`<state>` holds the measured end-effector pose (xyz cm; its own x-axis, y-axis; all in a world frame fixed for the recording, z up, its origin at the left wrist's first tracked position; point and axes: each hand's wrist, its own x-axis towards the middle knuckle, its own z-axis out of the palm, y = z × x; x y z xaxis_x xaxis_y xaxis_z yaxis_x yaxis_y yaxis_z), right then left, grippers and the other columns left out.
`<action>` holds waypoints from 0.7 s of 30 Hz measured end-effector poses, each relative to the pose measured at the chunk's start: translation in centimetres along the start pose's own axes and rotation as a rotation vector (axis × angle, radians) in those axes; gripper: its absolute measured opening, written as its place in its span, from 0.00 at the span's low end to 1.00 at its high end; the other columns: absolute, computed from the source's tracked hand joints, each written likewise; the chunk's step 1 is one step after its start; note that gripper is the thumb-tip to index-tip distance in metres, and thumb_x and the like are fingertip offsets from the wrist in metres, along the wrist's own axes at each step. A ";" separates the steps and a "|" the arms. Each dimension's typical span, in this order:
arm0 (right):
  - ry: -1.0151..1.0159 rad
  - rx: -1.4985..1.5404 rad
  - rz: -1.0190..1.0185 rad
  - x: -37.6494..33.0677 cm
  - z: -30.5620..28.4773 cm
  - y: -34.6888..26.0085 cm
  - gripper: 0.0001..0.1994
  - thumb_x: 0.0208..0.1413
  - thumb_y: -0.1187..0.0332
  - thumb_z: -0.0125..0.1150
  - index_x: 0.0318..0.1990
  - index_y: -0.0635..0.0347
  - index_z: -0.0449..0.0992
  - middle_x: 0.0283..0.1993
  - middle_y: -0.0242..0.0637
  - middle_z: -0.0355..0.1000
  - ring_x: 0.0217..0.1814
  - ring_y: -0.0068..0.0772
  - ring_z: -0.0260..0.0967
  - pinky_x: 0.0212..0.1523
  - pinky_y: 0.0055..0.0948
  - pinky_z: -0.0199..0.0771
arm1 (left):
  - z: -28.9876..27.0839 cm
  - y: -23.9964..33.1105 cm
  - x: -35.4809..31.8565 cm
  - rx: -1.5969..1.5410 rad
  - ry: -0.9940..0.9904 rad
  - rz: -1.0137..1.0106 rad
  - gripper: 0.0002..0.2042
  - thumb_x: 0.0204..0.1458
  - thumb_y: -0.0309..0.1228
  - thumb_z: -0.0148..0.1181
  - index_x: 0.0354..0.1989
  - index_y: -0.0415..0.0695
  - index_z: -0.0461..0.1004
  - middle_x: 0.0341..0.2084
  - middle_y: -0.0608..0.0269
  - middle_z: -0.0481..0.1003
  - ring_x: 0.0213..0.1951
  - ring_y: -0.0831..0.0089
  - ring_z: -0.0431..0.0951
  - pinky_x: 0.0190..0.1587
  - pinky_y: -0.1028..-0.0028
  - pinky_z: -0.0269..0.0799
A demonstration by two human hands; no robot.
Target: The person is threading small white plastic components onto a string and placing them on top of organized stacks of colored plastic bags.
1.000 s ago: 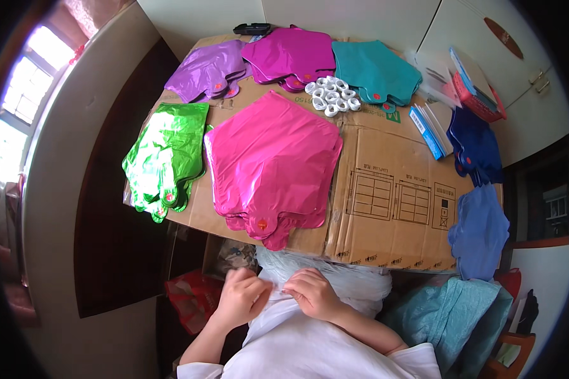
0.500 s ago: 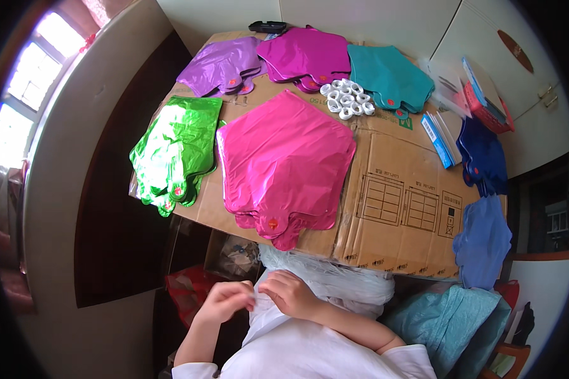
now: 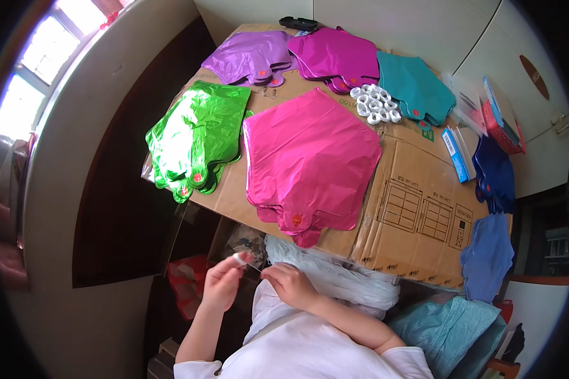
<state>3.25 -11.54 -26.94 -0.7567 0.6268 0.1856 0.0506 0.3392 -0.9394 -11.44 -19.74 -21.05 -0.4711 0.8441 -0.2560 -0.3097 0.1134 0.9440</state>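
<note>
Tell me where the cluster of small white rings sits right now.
In the head view, the cluster of small white plastic rings lies on the flattened cardboard sheet, toward its far right, between the stack of magenta foil balloons and the teal foil balloons.

Six balloon stacks (image 3: 310, 164); one cardboard sheet (image 3: 417, 208); two hands (image 3: 259, 284)

A flattened brown cardboard box (image 3: 417, 189) lies spread before me as a work surface, with black printed panels and symbols on its right flap and a small green label (image 3: 426, 131) near its far edge. At its right edge lies a slim blue and white packet (image 3: 452, 153). Beyond it, far right, stands a flat red and blue pack (image 3: 501, 117) beside clear plastic wrapping (image 3: 466, 98).
</note>
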 end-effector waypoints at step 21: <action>-0.066 -0.704 0.017 -1.1 -0.6 5.6 0.16 0.45 0.68 0.57 0.44 0.58 0.70 0.41 0.33 0.70 0.46 0.34 0.65 0.49 0.37 0.61 | -21.9 17.1 1.1 -0.365 0.154 0.768 0.10 0.58 0.27 0.44 0.43 0.35 0.68 0.35 0.58 0.72 0.39 0.72 0.72 0.42 0.75 0.69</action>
<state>4.81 -9.90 -32.21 -0.7889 0.5997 0.1341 0.4551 0.7168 -0.5283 -35.31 -28.30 -9.77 -0.7574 0.5344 0.3753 -0.0928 -0.6569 0.7482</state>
